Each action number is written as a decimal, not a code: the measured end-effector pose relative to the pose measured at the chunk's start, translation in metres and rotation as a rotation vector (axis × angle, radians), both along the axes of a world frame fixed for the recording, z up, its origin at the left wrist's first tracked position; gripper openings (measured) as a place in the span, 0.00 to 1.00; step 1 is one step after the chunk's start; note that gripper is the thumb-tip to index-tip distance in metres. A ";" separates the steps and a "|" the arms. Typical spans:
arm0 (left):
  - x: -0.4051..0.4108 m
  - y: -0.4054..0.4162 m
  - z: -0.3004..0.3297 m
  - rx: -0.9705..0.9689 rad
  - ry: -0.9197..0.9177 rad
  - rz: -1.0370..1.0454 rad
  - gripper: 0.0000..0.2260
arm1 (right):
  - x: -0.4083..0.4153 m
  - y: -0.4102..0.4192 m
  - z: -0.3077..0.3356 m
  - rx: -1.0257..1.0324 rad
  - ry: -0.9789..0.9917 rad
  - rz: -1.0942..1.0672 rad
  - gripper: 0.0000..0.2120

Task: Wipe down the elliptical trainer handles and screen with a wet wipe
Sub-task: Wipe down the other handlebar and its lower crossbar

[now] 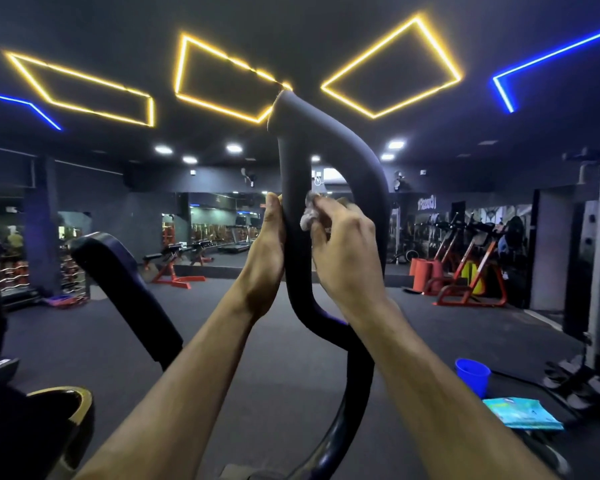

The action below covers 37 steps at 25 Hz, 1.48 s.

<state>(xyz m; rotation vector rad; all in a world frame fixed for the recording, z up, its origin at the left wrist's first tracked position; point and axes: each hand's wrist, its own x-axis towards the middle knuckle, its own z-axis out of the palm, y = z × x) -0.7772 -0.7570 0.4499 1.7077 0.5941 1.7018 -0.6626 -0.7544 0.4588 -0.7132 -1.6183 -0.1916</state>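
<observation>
A dark looped elliptical handle [293,157] rises in the middle of the view. My left hand [269,247] grips its straight upright bar from the left, fingers wrapped behind it. My right hand [347,251] pinches a crumpled white wet wipe [309,216] and presses it against the right side of that same bar, inside the loop. A second dark padded handle [118,278] slants up at the left. The screen is not in view.
A blue bucket [472,375] stands on the dark floor at lower right, with a teal wipes packet [523,414] beside it. Red-framed gym machines [465,271] and benches [174,265] line the back wall. A yellow-trimmed part of the trainer [66,410] sits at lower left.
</observation>
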 end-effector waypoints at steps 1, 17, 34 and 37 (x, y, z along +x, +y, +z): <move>0.001 0.000 0.000 0.010 0.017 0.007 0.32 | 0.002 -0.001 -0.004 -0.037 -0.060 -0.015 0.07; 0.018 0.000 -0.014 0.022 -0.067 0.101 0.25 | -0.022 0.015 -0.074 0.005 0.263 0.172 0.17; 0.005 0.012 -0.021 0.103 0.019 0.185 0.24 | 0.035 -0.045 -0.053 0.015 -1.400 -0.589 0.07; 0.006 0.014 -0.021 0.080 0.002 0.124 0.22 | 0.042 -0.027 -0.022 0.261 -1.453 -0.667 0.06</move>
